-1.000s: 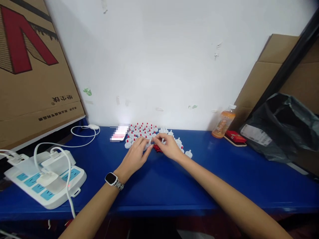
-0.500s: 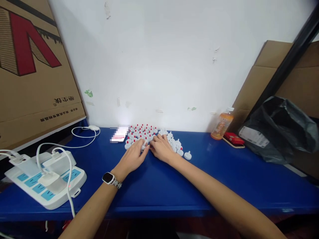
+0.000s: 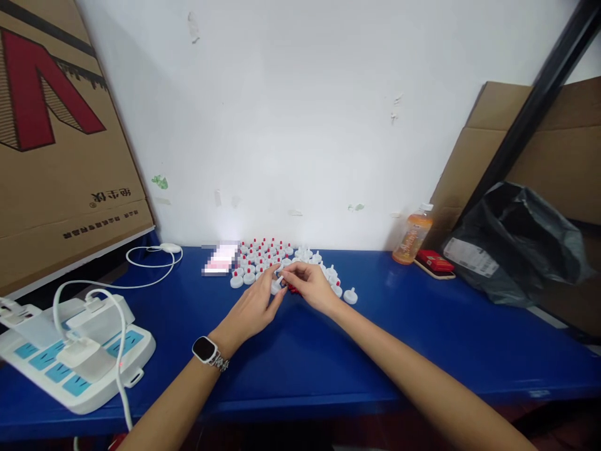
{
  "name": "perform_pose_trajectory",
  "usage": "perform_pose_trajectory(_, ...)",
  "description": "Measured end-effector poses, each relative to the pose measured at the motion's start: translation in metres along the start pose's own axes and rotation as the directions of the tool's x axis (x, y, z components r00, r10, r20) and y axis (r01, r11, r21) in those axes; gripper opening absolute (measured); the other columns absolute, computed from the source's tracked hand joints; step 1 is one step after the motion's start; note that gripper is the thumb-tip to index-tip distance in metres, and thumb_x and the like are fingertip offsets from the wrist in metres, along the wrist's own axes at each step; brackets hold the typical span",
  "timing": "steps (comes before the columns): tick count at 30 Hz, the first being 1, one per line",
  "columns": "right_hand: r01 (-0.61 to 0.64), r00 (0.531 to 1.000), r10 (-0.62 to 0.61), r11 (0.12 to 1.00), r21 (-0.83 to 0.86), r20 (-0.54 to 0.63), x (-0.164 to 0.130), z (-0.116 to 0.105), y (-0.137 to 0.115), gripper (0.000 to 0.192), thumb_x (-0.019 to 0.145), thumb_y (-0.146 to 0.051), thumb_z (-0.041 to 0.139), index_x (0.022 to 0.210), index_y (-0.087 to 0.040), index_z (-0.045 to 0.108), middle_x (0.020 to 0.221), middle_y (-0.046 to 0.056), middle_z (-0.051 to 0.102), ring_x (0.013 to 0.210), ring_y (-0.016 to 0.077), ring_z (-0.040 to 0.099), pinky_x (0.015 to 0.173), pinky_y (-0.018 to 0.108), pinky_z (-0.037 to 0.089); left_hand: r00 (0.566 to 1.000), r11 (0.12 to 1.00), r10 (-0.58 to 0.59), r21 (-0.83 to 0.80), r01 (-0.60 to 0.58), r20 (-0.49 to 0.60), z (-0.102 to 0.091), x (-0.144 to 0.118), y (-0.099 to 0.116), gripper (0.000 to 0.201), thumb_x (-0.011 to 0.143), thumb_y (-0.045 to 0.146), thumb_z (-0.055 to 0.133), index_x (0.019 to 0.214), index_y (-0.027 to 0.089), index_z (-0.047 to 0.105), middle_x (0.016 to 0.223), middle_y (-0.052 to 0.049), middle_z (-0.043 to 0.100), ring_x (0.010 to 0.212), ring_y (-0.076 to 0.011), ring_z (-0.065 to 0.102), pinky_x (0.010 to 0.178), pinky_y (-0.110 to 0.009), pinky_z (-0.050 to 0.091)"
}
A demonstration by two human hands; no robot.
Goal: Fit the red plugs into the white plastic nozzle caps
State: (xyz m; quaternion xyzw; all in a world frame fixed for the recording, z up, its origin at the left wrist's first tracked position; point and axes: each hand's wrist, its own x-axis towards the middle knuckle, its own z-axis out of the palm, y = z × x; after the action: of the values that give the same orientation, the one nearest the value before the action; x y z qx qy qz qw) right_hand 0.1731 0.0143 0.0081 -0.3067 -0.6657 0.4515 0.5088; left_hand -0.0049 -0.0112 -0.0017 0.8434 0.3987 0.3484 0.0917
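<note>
Both hands meet mid-bench (image 3: 300, 351), near the wall. Left hand (image 3: 253, 307) and right hand (image 3: 312, 287) pinch one small white cap (image 3: 277, 286) between fingertips; too small to tell who grips which part. Small red pieces (image 3: 292, 289) lie just under the right fingers, mostly hidden. Behind: cluster of white caps with red tips (image 3: 265, 254), count unclear. Blurred-out rectangle (image 3: 216, 259) left of the cluster. Power strip (image 3: 70, 354) at far left, cut off by the frame. Orange bottle (image 3: 412, 235) and black bag (image 3: 516, 244) at right.
</note>
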Motion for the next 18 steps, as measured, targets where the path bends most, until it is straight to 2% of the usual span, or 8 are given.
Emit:
perform_pose_trajectory(6,0.031,0.998,-0.030,0.999,0.017,-0.046,-0.002,-0.001,-0.003,0.031,0.081,-0.049,0.071,0.083,-0.018,0.069,0.073,0.001,0.065,0.064,0.0122,0.057,0.061,0.025,0.044,1.000,1.000,0.003,0.000,-0.003,0.014,0.003,-0.002,0.002,0.065,0.101,0.037,0.040,0.155,0.016,0.011,0.142,-0.022,0.051,0.128,-0.0303,0.056,0.103,-0.048,0.047)
perform_pose_trajectory(10,0.027,0.999,-0.027,1.000,-0.015,-0.023,-0.005,0.000,-0.005,0.031,0.082,-0.048,0.070,0.084,-0.017,0.069,0.070,0.000,0.064,0.062,0.0120,0.055,0.060,0.025,0.044,0.999,1.000,-0.029,0.001,0.029,0.020,0.003,-0.002,0.000,0.068,0.100,0.039,0.041,0.156,0.015,0.010,0.146,-0.023,0.047,0.131,-0.0316,0.053,0.105,-0.049,0.045)
perform_pose_trajectory(15,0.062,0.995,-0.069,0.994,-0.085,-0.077,-0.008,0.010,0.001,0.027,0.085,-0.045,0.067,0.083,-0.018,0.068,0.076,0.002,0.066,0.067,0.0139,0.058,0.065,0.027,0.046,0.999,0.998,-0.048,-0.040,0.049,0.026,0.000,-0.002,0.000,0.070,0.100,0.038,0.041,0.156,0.014,0.007,0.146,-0.023,0.047,0.130,-0.0319,0.053,0.106,-0.049,0.044)
perform_pose_trajectory(18,0.079,0.992,-0.091,0.989,-0.127,-0.089,-0.008,0.017,0.003,0.026,0.086,-0.043,0.065,0.081,-0.017,0.067,0.074,0.001,0.064,0.066,0.0136,0.056,0.065,0.027,0.046,0.998,0.998,-0.049,-0.048,0.051,0.038,0.001,-0.002,0.000,0.070,0.100,0.037,0.039,0.157,0.016,0.003,0.149,-0.022,0.043,0.135,-0.0315,0.048,0.108,-0.049,0.042)
